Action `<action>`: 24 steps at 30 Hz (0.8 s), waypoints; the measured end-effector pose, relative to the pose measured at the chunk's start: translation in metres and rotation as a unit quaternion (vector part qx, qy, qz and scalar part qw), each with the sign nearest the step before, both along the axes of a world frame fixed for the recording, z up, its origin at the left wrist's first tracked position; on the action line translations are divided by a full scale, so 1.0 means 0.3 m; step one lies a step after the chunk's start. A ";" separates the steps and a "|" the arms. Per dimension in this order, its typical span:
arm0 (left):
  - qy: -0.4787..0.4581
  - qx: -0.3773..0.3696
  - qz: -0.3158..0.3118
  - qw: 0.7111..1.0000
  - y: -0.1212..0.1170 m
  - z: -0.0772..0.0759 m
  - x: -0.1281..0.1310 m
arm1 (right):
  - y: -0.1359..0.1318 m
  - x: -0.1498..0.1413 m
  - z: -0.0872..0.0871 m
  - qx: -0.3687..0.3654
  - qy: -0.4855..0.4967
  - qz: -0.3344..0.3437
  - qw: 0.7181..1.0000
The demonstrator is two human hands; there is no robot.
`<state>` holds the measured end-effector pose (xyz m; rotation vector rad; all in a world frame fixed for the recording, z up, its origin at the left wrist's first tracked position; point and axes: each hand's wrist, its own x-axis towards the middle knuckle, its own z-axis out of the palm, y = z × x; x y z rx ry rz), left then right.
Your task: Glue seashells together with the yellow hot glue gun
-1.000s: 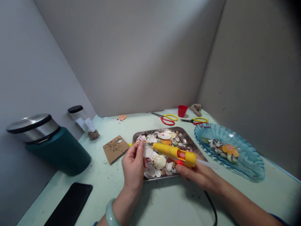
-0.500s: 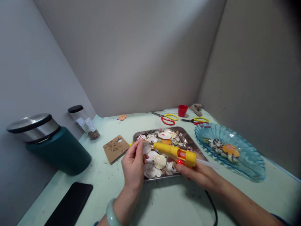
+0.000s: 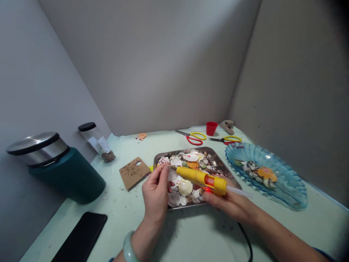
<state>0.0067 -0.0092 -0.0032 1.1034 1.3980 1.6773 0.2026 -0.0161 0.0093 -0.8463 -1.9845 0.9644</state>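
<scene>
Holding yellow glue gun (image 3: 195, 176) in right hand (image 3: 233, 203), with grip wrapped around it; pointing nozzle (image 3: 173, 168) toward 9-10 o'clock. Pinching thin pale piece (image 3: 170, 166) in left hand (image 3: 155, 191) right by nozzle tip, with grip nearly closed; too small to identify, can't tell contact. Working over metal tray (image 3: 223, 168) of shells (image 3: 185, 187). From tray, on counter (image 3: 196, 236): blue dish (image 3: 291, 185) at 3 o'clock, brown board (image 3: 132, 178) at 9, red cup (image 3: 211, 128) at 1.
</scene>
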 end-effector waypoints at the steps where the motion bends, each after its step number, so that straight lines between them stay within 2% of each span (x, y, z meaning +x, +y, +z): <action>1: -0.001 -0.001 0.002 1.000 -0.002 0.002 0.000 | 0.000 0.000 0.002 0.005 -0.001 0.001 1.000; 16: 0.001 -0.018 -0.011 1.000 -0.001 -0.005 -0.006 | 0.003 0.006 -0.014 0.029 0.007 0.002 1.000; 24: -0.065 -0.057 -0.079 0.993 0.012 -0.005 -0.003 | 0.001 0.002 -0.012 0.042 -0.007 -0.017 0.999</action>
